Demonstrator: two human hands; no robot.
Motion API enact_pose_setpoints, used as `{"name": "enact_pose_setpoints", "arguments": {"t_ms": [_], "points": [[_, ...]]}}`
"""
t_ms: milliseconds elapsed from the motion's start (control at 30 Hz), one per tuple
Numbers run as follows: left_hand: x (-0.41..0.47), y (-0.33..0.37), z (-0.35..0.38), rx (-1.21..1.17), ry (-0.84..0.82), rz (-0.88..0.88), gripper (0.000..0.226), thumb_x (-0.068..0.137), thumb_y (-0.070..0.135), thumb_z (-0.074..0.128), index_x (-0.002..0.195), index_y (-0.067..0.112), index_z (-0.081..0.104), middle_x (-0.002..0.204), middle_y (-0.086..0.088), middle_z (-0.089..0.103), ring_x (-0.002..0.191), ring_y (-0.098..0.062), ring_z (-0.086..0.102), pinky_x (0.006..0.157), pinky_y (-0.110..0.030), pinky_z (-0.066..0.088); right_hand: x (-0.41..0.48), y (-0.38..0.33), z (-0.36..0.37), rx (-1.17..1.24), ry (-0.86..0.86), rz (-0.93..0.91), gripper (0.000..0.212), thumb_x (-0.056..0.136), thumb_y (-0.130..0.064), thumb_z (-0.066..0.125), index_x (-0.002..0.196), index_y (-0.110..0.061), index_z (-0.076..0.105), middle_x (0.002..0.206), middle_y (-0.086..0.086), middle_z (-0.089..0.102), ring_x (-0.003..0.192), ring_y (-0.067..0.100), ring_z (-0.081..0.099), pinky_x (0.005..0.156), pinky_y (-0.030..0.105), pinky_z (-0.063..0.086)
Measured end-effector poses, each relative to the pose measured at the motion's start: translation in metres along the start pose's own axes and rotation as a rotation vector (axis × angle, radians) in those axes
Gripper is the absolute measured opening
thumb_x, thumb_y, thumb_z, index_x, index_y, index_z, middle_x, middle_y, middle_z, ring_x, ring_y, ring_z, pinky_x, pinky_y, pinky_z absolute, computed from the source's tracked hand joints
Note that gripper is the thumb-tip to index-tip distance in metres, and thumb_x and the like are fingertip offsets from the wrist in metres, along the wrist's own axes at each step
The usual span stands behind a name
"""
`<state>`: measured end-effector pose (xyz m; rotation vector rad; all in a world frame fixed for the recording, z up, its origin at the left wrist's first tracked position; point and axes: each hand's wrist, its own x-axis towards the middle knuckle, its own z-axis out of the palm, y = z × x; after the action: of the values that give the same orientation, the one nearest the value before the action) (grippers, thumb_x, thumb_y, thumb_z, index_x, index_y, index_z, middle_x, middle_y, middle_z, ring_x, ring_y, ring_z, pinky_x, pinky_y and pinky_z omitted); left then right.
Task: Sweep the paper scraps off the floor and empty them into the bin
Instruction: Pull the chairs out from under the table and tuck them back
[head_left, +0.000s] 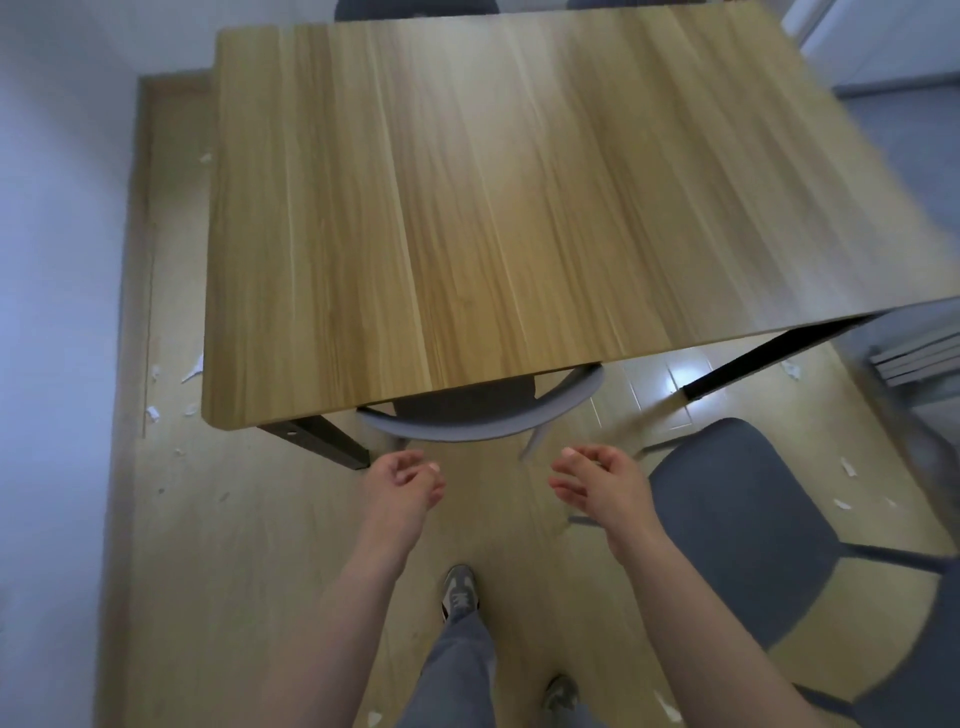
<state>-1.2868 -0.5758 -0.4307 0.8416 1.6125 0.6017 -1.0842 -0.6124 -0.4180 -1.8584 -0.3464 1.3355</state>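
Wood-look floor under both hands, just short of the table's near edge. Left hand: fingers loosely curled, gripping nothing. Right hand: same, fingers slack and half-bent, touching nothing.

Grey chair is tucked under the light wood-grain surface, straight ahead between the hands. Blue-grey chair sits just right of the right hand.

White paper scraps lie on the floor: a cluster left of the surface along the wall, a few to the right past the blue-grey chair, two near the grey sneakers.
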Motion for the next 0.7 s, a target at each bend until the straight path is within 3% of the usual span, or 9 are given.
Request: {"name": "enact_pose_setpoints", "arguments": {"t_ms": [267,500,700], "points": [[-0.08,-0.023,0.035,0.017,-0.061,0.073,0.021,0.092,0.013,0.06,0.112,0.012,0.054,0.103,-0.009,0.067,0.09,-0.017,0.067,0.074,-0.023,0.057,-0.056,0.034,-0.069,0.03,0.037,-0.058,0.02,0.095,-0.012,0.06,0.112,0.0,0.059,0.092,0.013,0.069,0.074,0.021,0.067,0.061,0.021,0.058],[-0.185,-0.085,0.079,-0.108,-0.069,0.052,0.021,0.091,0.002,0.06,0.111,0.0,0.054,0.096,-0.018,0.067,0.076,-0.019,0.065,0.059,-0.015,0.056,-0.125,0.098,-0.153,0.039,0.006,-0.117,0.016,0.096,-0.011,0.059,0.109,-0.001,0.06,0.094,0.014,0.07,0.074,0.021,0.067,0.06,0.02,0.058],[-0.287,-0.148,0.099,-0.144,-0.07,-0.01,0.017,0.088,0.001,0.063,0.104,0.0,0.058,0.088,-0.016,0.07,0.076,-0.022,0.067,0.068,-0.026,0.057,-0.188,0.16,-0.228,0.109,0.021,-0.076,0.015,0.096,-0.009,0.058,0.109,-0.001,0.06,0.091,0.013,0.07,0.071,0.021,0.066,0.056,0.018,0.056]]}}
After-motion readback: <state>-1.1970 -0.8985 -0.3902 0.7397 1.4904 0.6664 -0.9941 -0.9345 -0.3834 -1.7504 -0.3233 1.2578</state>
